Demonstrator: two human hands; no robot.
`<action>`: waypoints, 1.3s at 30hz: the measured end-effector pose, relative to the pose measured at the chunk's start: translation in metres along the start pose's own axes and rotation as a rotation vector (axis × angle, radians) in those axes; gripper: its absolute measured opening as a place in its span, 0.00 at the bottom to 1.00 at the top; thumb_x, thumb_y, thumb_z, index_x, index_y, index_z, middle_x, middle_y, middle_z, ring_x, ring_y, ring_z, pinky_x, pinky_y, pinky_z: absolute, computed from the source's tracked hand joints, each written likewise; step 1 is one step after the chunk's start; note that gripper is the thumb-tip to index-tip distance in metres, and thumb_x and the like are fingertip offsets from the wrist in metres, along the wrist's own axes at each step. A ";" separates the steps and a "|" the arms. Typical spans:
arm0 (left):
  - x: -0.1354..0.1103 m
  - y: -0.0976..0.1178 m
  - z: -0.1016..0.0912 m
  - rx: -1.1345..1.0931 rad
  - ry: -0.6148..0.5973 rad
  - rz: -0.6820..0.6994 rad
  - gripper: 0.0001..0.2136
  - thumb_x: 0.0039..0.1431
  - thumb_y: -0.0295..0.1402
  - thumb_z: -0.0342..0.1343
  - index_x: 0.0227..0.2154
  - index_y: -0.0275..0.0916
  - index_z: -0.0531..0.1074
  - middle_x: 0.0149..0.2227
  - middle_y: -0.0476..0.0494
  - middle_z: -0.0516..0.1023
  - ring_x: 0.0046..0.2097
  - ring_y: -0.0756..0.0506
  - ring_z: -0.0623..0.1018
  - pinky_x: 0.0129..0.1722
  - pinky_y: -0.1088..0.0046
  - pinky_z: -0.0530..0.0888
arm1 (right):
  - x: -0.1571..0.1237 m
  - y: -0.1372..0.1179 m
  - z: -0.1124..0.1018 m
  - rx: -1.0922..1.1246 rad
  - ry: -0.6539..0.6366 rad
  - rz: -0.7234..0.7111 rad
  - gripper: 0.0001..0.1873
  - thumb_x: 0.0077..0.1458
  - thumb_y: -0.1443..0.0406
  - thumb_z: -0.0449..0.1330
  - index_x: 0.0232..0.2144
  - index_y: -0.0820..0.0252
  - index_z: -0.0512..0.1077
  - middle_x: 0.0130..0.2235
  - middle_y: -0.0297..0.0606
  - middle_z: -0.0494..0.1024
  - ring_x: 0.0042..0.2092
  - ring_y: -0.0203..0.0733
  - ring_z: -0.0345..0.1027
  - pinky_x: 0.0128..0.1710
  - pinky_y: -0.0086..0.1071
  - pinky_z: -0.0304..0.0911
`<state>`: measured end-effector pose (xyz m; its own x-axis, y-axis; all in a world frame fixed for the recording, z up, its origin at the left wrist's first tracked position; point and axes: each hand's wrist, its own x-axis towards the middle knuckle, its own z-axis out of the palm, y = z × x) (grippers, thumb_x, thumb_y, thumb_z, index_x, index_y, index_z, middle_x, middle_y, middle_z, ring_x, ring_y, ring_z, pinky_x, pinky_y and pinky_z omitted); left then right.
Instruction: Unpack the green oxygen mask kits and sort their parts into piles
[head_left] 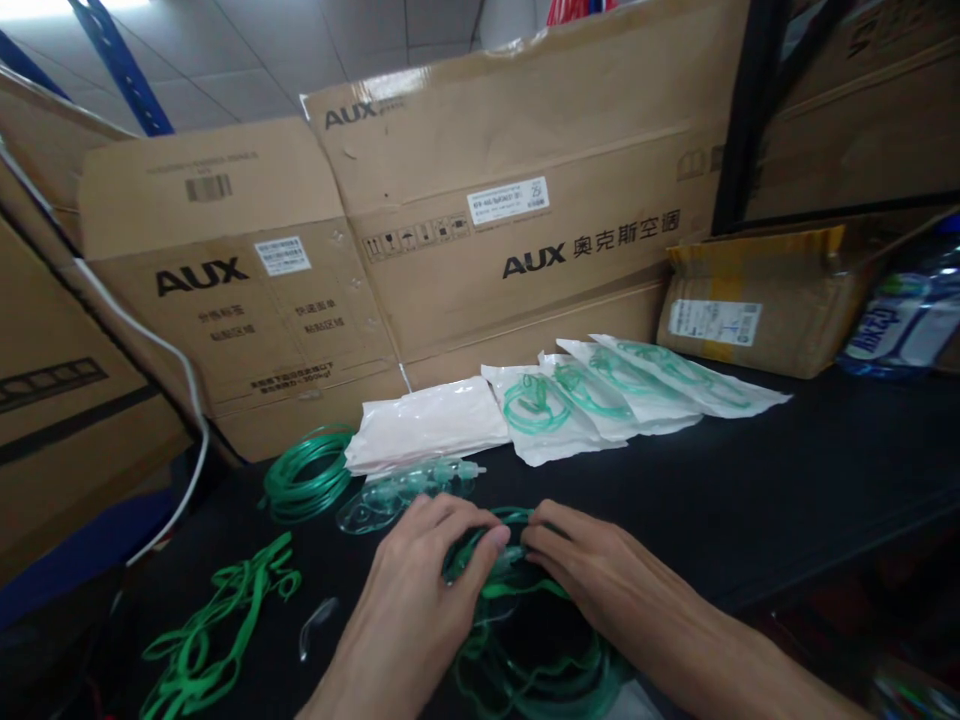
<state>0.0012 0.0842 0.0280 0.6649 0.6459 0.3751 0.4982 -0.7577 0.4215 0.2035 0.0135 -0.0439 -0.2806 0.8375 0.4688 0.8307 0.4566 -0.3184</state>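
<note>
At six o'clock: coiled green tubing (581,688) on the table (780,480), likely light, springy, slick.
Left hand (431,560): grip curled at tubing, closure unclear.
Right hand (585,555): grip at tubing, closure unclear.
Tubing hold: probably loops together.

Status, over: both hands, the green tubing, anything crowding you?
Left hand and right hand at green tubing, grip unclear. Tubing looped between them, partly hidden. Clear plastic pieces close beyond left hand.

Coiled green tubing (592,682) partly covered by the left hand (427,570) and right hand (596,560), green elastic straps (244,632) cut off by the bottom edge, plastic bottle (900,320) cropped at right, small print on AUX carton (161,225) blurred
</note>
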 end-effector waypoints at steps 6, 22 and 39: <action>-0.001 -0.011 0.006 -0.117 -0.225 -0.185 0.12 0.65 0.48 0.53 0.39 0.52 0.79 0.42 0.50 0.83 0.47 0.40 0.79 0.53 0.60 0.72 | -0.003 -0.015 -0.010 -0.138 -0.013 -0.046 0.25 0.57 0.80 0.53 0.55 0.58 0.65 0.52 0.45 0.73 0.52 0.47 0.71 0.51 0.40 0.69; -0.025 -0.015 0.012 0.012 -0.193 -0.095 0.09 0.65 0.40 0.49 0.36 0.50 0.74 0.41 0.49 0.82 0.44 0.42 0.79 0.49 0.63 0.72 | 0.017 -0.024 -0.031 -0.059 -0.230 -0.125 0.08 0.65 0.75 0.56 0.39 0.56 0.67 0.38 0.33 0.73 0.37 0.41 0.64 0.33 0.34 0.52; -0.043 -0.020 -0.017 0.360 0.123 0.140 0.03 0.62 0.32 0.53 0.34 0.45 0.71 0.34 0.50 0.74 0.32 0.46 0.75 0.33 0.71 0.69 | 0.018 -0.011 -0.030 -0.163 -0.245 0.030 0.12 0.61 0.79 0.54 0.38 0.58 0.68 0.36 0.34 0.74 0.35 0.41 0.67 0.30 0.34 0.53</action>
<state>-0.0473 0.0728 0.0178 0.6794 0.5239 0.5138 0.5852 -0.8093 0.0513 0.2033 0.0146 -0.0071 -0.3460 0.9064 0.2423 0.9011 0.3930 -0.1832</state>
